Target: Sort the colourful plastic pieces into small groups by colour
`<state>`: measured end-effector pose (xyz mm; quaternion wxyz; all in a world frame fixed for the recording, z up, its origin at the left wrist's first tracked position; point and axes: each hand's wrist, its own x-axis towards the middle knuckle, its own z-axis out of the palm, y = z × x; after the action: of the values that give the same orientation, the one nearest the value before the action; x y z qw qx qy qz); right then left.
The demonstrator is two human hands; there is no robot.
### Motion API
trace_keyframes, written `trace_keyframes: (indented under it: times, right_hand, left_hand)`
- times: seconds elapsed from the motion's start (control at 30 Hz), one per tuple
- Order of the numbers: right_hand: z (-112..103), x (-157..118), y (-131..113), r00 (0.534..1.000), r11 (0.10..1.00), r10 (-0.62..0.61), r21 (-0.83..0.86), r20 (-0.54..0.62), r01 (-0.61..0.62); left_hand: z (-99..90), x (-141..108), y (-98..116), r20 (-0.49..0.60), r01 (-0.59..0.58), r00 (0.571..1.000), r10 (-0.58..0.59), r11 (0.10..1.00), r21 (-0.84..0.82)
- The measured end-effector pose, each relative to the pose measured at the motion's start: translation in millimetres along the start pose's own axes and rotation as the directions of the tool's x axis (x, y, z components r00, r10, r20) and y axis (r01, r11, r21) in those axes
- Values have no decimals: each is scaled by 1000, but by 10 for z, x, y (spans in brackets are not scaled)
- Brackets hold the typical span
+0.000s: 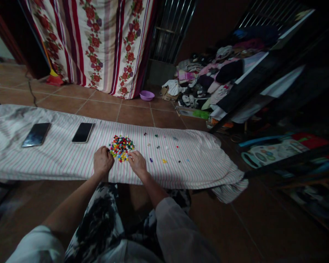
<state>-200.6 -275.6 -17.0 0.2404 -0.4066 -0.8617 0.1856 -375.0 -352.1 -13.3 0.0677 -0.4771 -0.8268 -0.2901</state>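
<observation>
A heap of small multicoloured plastic pieces (122,148) lies on a striped white-and-pink cloth (57,160). They look like tiny bricks or beads, but the picture does not settle which. My left hand (103,162) rests at the heap's lower left edge with its fingers curled down. My right hand (137,163) reaches the lower right edge, fingertips among the pieces. Whether either hand holds a piece is hidden. Several loose pieces (159,146) lie scattered to the right of the heap.
Two smartphones (36,134) (83,132) lie on the cloth to the left. Beyond it are a tiled floor (134,115), a floral curtain (109,47) and a purple basin (147,95). A heap of clothes (205,80) and a dark rack (263,95) stand at the right.
</observation>
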Motion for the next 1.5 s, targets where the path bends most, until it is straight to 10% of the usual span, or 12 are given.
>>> trace_keyframes:
  times: [1.5]
  right_hand:
    - [-409,-439,123,917,928,294,311,-270,-205]
  left_hand:
    - [-133,-7,90,54,13,998,-15,999,36]
